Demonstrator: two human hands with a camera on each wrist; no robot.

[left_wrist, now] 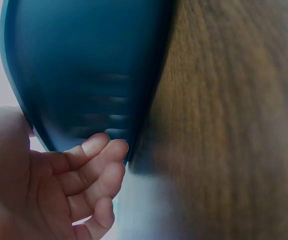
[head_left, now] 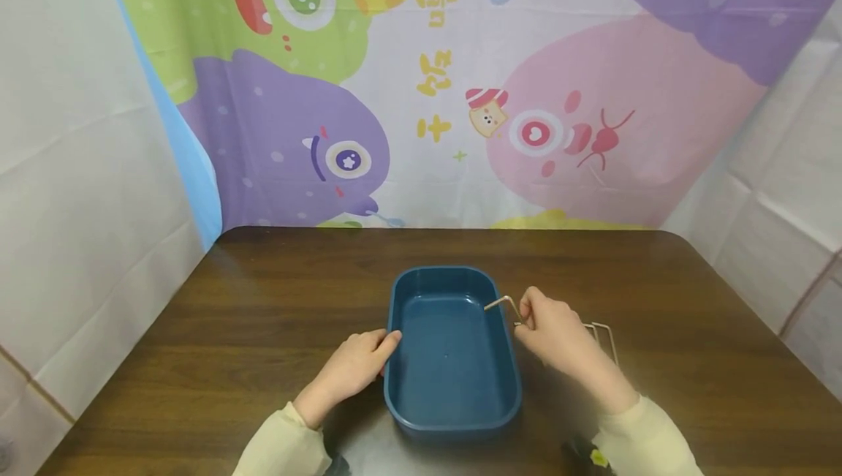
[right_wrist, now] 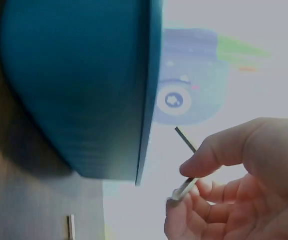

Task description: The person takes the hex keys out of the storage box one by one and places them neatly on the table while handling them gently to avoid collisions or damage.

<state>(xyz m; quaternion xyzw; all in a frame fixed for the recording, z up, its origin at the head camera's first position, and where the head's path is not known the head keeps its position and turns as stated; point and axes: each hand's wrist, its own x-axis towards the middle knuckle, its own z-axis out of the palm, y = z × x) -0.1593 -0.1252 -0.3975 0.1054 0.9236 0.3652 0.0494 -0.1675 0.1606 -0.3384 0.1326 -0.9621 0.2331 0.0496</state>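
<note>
A dark blue rectangular plastic basin (head_left: 447, 421) with rounded corners stands on the wooden table in the head view. My left hand (head_left: 355, 363) grips its left side, with the thumb over the rim. In the left wrist view, the fingers (left_wrist: 104, 177) lie against the basin's outer wall. Over at the right rim, my right hand (head_left: 555, 326) pinches an L-shaped hex key (head_left: 506, 299) between thumb and fingers. One end of that key reaches over the basin's rim. More L-shaped hex keys (head_left: 607, 331) lie on the table, partly hidden behind the right hand.
The brown wooden table (head_left: 276, 293) runs back to a cartoon-printed cloth (head_left: 408, 169). White cloth walls stand at left and right. Near the right sleeve is a small yellow-green thing (head_left: 598, 458), too blurred to identify.
</note>
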